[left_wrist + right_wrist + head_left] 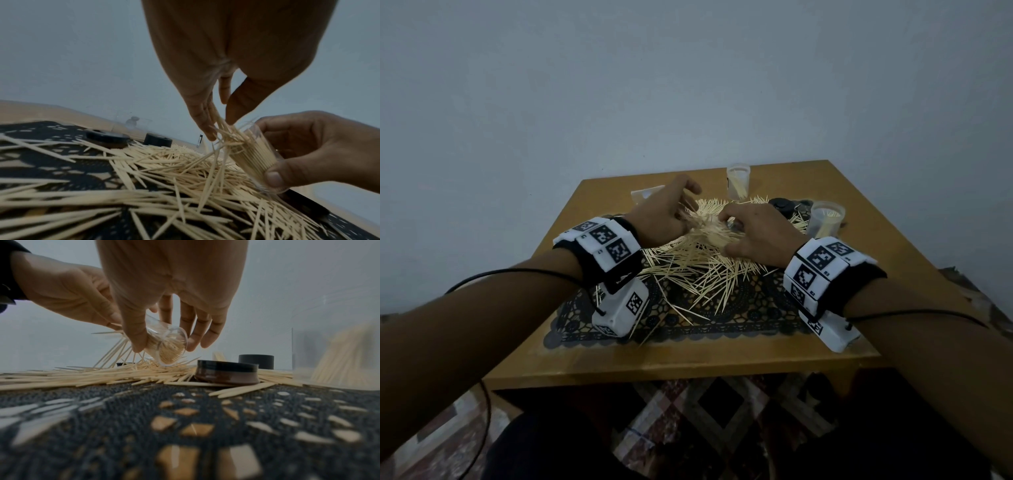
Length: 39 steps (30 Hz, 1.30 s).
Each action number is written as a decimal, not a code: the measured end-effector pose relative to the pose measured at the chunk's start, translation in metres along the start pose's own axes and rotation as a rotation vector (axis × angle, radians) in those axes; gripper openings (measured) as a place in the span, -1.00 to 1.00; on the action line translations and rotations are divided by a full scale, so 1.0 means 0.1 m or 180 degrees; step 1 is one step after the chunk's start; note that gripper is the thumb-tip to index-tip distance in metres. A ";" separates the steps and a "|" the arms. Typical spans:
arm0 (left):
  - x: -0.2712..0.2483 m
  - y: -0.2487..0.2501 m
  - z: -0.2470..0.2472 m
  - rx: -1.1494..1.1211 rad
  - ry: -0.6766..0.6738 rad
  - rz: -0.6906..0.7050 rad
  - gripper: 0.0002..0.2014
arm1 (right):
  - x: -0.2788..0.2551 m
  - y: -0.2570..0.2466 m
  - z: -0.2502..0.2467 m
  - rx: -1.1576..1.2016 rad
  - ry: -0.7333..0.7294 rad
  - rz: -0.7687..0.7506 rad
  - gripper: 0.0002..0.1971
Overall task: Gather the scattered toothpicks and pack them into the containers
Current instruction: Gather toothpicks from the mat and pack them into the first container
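Mat: the dark lace mat (722, 318) lies low in the head frame on your wooden table (688, 363).
Pile: loose toothpicks (698, 270) sprawl across the mat at centre frame.
Right hand: your right hand (753, 236) grips a clear container (255, 155), tilted and packed with sticks.
Left hand: your left hand (664, 212) pinches a small bunch (218, 120) at the container's mouth.
Lids: two black lids (226, 371) sit behind the pile.
Far cups: two more containers (738, 181), partly filled, stand upright at upper right of the table.

Dim, flat indoor light, grainy, wide-angle bending at edges, wrist views' foregrounds blurred, soft shadows
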<state>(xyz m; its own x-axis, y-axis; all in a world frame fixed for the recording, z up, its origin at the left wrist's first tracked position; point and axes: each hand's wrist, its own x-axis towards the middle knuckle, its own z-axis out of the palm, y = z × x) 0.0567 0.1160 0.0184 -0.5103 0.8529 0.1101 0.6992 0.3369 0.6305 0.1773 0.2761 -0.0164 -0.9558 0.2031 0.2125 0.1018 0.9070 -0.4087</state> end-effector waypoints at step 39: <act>-0.27 0.14 0.26 0.0491 -0.0313 -0.0752 -0.63 | 0.07 0.02 0.08 -0.0269 0.0260 -0.0181 -0.53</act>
<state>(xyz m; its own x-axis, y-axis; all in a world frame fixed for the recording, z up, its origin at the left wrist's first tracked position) 0.0936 0.1079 0.0044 -0.6222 0.7757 -0.1054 0.6386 0.5808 0.5049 0.1687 0.2765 -0.0233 -0.9354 0.1767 0.3063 0.0742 0.9450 -0.3185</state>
